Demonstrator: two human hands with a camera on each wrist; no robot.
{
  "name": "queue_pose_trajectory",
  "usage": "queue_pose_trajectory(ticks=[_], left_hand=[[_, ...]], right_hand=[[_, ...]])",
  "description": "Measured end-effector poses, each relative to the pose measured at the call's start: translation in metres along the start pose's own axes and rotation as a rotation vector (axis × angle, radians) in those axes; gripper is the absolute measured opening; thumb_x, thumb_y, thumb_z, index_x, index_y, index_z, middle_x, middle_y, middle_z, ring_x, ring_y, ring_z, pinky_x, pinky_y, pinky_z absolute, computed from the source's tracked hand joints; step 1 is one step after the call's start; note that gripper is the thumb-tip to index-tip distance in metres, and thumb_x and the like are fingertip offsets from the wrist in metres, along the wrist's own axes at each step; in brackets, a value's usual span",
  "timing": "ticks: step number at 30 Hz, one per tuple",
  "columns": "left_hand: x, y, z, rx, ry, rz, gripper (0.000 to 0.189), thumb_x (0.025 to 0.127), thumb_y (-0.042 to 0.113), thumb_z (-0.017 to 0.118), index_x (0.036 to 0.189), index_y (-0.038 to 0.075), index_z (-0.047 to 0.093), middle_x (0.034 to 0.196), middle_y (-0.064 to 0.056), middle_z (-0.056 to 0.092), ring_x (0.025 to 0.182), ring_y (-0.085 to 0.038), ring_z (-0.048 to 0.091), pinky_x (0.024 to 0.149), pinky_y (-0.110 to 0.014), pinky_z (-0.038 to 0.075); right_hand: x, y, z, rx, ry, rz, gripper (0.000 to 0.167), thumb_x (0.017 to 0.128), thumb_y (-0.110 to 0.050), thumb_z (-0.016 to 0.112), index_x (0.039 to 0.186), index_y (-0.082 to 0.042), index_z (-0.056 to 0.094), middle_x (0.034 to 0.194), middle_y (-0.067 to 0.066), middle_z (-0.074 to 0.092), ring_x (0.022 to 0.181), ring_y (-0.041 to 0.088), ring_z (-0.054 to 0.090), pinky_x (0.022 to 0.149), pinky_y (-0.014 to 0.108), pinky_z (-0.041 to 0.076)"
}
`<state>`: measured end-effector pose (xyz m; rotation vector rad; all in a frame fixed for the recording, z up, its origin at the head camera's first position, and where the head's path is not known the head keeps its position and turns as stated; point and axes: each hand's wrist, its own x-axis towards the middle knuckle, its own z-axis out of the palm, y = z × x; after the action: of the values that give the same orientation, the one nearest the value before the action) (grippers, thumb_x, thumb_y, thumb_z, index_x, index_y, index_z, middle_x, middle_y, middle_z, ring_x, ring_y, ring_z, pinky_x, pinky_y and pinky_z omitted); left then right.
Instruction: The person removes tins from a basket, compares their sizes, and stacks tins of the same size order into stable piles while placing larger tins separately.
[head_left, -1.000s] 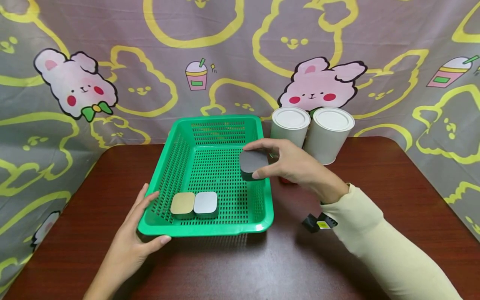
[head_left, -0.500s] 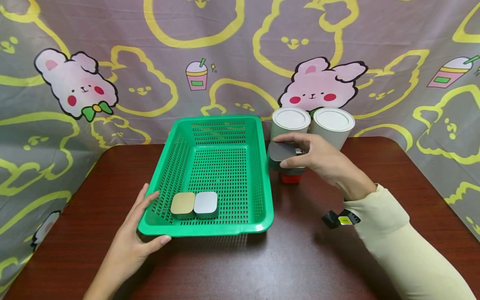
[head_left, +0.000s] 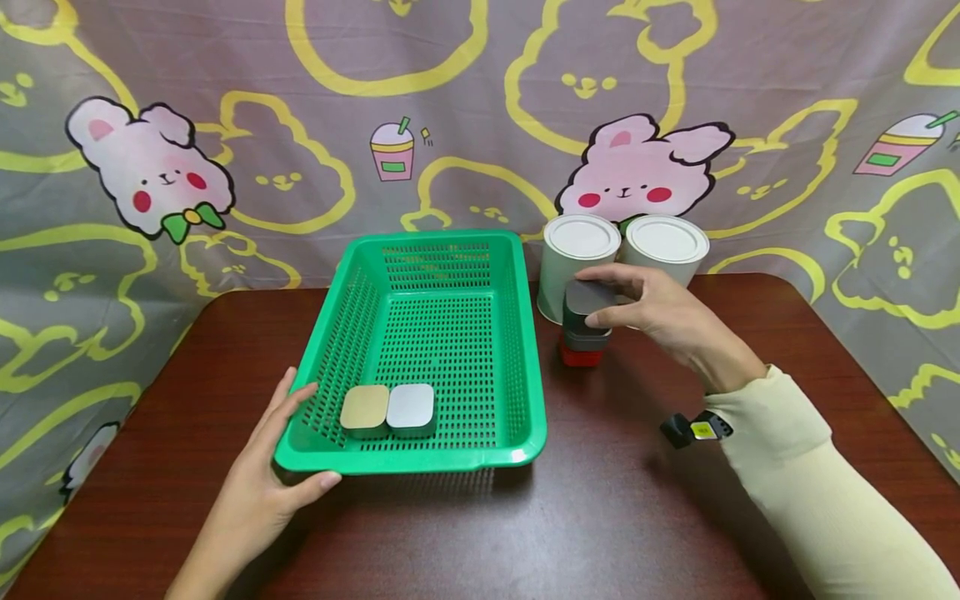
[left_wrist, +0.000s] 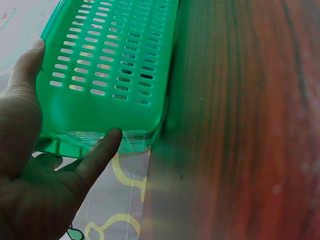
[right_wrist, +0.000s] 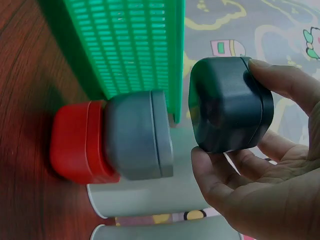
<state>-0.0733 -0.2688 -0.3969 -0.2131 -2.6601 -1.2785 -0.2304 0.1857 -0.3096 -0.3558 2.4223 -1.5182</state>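
Note:
In the head view my right hand (head_left: 667,321) pinches a small black rounded-square box (head_left: 585,302) between thumb and fingers. The right wrist view shows a gap between this black box (right_wrist: 230,105) and a matching grey box (right_wrist: 137,135). That grey box sits on a red one (right_wrist: 80,142), making a stack to the right of the green plastic basket (head_left: 408,460). My left hand (head_left: 258,483) rests at the basket's near left corner, its fingers straight along the side and its thumb on the front rim. Inside lie a gold-topped box (head_left: 365,407) and a silver-topped box (head_left: 411,406), side by side.
Two white lidded cans, a left one (head_left: 581,237) and a right one (head_left: 666,239), stand just behind the stack. A patterned cloth (head_left: 465,100) hangs along the back of the brown wooden table (head_left: 600,517).
My right hand has carried the black box rightward from above the basket's right rim to above the grey and red stack. The left hand and basket have stayed in place.

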Motion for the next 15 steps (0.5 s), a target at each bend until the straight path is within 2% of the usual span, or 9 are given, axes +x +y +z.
queue_pose_trajectory(ticks=[4, 7, 10, 13, 15], left_hand=[[0.000, 0.000, 0.000, 0.014, 0.004, 0.007, 0.102, 0.078, 0.011, 0.092, 0.162, 0.030, 0.037, 0.176, 0.015, 0.010, 0.160, -0.017, 0.019, 0.116, -0.033, 0.028], [-0.001, -0.001, 0.000, 0.024, 0.007, 0.009, 0.102, 0.078, 0.011, 0.092, 0.162, 0.030, 0.037, 0.176, 0.015, 0.010, 0.159, -0.016, 0.020, 0.107, -0.014, 0.026], [-0.001, -0.001, 0.000, 0.024, 0.004, 0.004, 0.102, 0.078, 0.012, 0.092, 0.162, 0.031, 0.037, 0.176, 0.015, 0.010, 0.160, -0.018, 0.020, 0.109, -0.019, 0.027], [0.000, 0.000, 0.000, 0.005, -0.002, -0.002, 0.103, 0.078, 0.011, 0.092, 0.163, 0.030, 0.037, 0.176, 0.015, 0.009, 0.160, -0.022, 0.019, 0.116, -0.044, 0.029], [0.000, 0.000, 0.000, -0.008, -0.003, -0.002, 0.103, 0.078, 0.010, 0.092, 0.163, 0.030, 0.037, 0.176, 0.015, 0.009, 0.160, -0.024, 0.018, 0.114, -0.059, 0.028]], right_hand=[[0.003, 0.005, -0.002, 0.001, 0.000, 0.000, 0.061, 0.093, -0.013, 0.075, 0.150, -0.012, 0.056, 0.149, 0.011, 0.052, 0.135, 0.023, 0.047, 0.097, 0.020, 0.047], [0.005, 0.008, -0.003, 0.000, 0.002, -0.007, 0.061, 0.092, -0.012, 0.075, 0.150, -0.011, 0.056, 0.147, 0.012, 0.054, 0.131, 0.022, 0.049, 0.094, 0.018, 0.048], [0.005, 0.010, -0.003, -0.003, 0.002, -0.016, 0.061, 0.092, -0.011, 0.075, 0.150, -0.011, 0.055, 0.146, 0.012, 0.054, 0.130, 0.021, 0.049, 0.093, 0.017, 0.048], [0.006, 0.011, -0.004, 0.002, 0.004, -0.020, 0.061, 0.092, -0.010, 0.075, 0.150, -0.010, 0.055, 0.146, 0.012, 0.054, 0.129, 0.021, 0.050, 0.093, 0.017, 0.048], [0.006, 0.012, -0.004, 0.010, 0.003, -0.019, 0.061, 0.092, -0.011, 0.074, 0.150, -0.010, 0.055, 0.146, 0.011, 0.055, 0.129, 0.020, 0.050, 0.094, 0.018, 0.048]])
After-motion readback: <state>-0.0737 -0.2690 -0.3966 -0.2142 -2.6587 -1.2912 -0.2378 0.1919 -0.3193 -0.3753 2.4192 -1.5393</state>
